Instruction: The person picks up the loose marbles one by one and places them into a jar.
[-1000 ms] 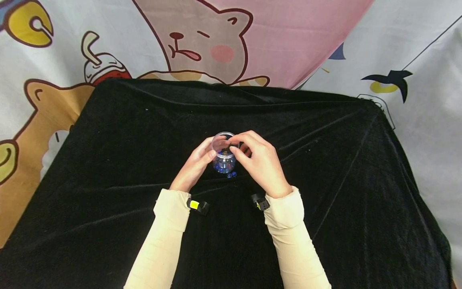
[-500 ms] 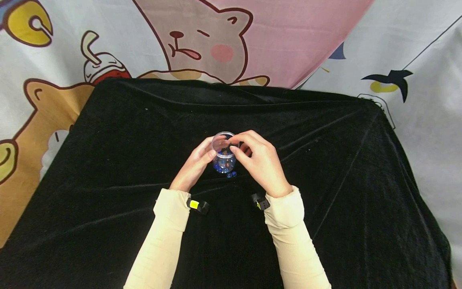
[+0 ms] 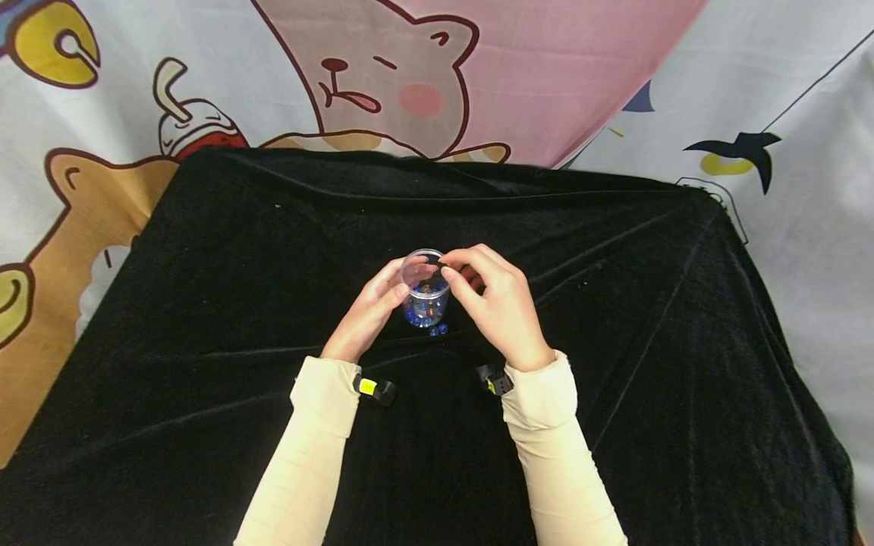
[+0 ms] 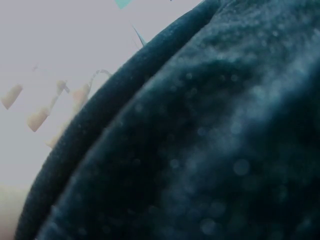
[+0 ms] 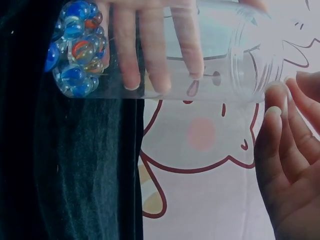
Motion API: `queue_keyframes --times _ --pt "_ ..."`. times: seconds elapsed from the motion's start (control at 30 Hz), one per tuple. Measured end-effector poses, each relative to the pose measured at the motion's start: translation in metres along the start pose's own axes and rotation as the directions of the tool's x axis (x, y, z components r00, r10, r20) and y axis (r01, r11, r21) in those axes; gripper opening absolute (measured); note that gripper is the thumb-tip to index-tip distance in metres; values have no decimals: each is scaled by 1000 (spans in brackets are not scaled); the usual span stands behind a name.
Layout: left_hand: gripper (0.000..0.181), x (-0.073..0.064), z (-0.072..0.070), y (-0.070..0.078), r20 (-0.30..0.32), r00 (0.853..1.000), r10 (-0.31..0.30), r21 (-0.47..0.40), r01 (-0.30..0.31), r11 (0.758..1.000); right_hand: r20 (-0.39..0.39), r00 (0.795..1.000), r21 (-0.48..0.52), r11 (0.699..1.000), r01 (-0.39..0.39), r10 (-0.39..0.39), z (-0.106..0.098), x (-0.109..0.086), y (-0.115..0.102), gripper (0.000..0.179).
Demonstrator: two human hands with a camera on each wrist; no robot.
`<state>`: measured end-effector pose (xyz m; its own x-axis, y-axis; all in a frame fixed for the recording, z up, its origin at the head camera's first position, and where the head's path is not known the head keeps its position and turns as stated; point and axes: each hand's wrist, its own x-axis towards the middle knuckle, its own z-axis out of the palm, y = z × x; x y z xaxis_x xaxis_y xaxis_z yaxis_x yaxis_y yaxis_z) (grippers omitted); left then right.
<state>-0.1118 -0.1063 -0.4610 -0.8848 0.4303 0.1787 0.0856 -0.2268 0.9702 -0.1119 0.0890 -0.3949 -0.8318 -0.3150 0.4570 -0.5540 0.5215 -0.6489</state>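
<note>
A clear plastic jar [image 3: 425, 303] stands upright on the black cloth, its mouth uncovered. Blue, clear and orange-swirled glass marbles [image 5: 80, 50] lie in its bottom. My left hand [image 3: 372, 307] grips the jar from the left, thumb in front and fingers showing through the wall from behind. My right hand [image 3: 495, 299] is at the right side of the mouth, its bent fingertips [image 5: 273, 112] right at the rim with no marble visible among them. Two blue marbles [image 3: 438, 331] lie on the cloth just in front of the jar.
The black velvet cloth [image 3: 273, 250] covers the table, with soft folds running across it. Behind hangs a printed cartoon curtain [image 3: 546, 68]. Cloth and curtain fill the left wrist view, where no jar shows.
My right hand has shifted slightly right, from over the jar's mouth to its right rim. My left hand, the jar and the two marbles outside stay in place.
</note>
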Motion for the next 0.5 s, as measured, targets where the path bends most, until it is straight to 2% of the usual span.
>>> queue_keyframes --times 0.07,0.3,0.5 --pt "39 0 0 1 -2 1000 -3 6 3 1000 -5 1000 3 1000 1 -1 0 0 1 19" --pt "38 2 -6 -17 -12 1000 17 -33 -18 999 -16 1000 13 1000 -9 9 1 -1 2 18" --pt "38 2 -7 -18 -9 999 38 -50 -38 998 -22 1000 26 1000 -8 8 1 0 3 18"
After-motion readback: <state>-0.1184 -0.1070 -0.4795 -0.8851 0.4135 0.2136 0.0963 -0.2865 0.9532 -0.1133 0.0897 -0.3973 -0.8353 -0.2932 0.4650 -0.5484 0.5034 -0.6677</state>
